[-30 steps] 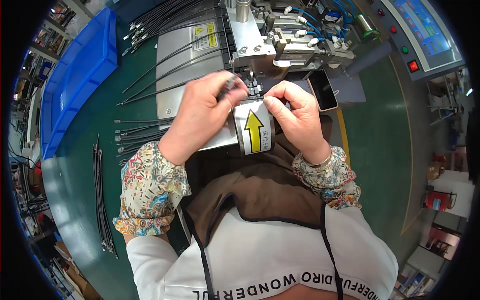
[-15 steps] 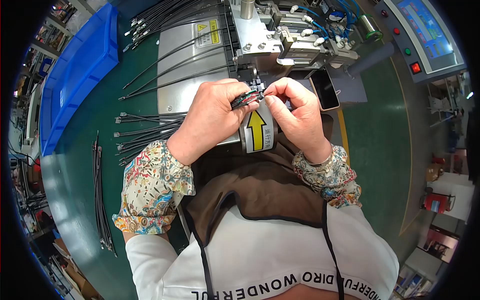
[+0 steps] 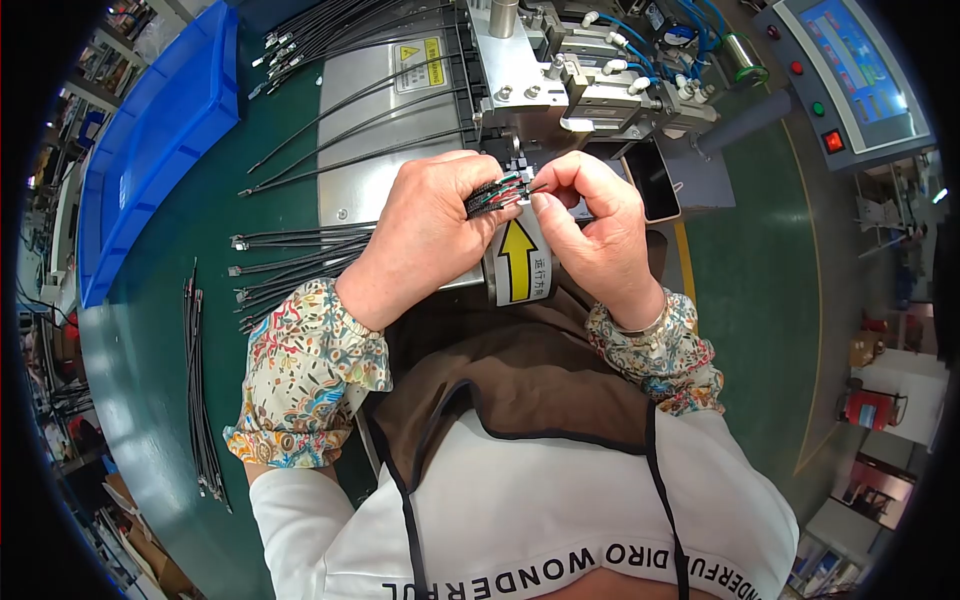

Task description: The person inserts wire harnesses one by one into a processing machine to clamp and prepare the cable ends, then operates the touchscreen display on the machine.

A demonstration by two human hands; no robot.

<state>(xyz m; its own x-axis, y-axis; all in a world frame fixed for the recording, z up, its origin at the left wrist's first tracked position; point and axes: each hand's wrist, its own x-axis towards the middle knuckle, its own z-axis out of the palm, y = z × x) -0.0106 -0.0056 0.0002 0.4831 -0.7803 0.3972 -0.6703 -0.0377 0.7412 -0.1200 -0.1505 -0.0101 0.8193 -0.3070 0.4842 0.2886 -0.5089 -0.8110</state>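
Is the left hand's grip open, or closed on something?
Closed: the left hand's grip holds thin black cables, with red and green wire ends showing.

I wear a white top (image 3: 560,500) with black lettering (image 3: 590,557) reading "WONDERFUL". My brown apron (image 3: 500,365) has black edging and thin black straps (image 3: 666,500). Cream sleeve covers (image 3: 305,375), patterned red, blue and orange, gather behind my bare left hand (image 3: 420,225) and right hand (image 3: 605,235).

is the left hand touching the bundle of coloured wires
Touching: the head view shows the left hand pinching the wire bundle between thumb and fingers.
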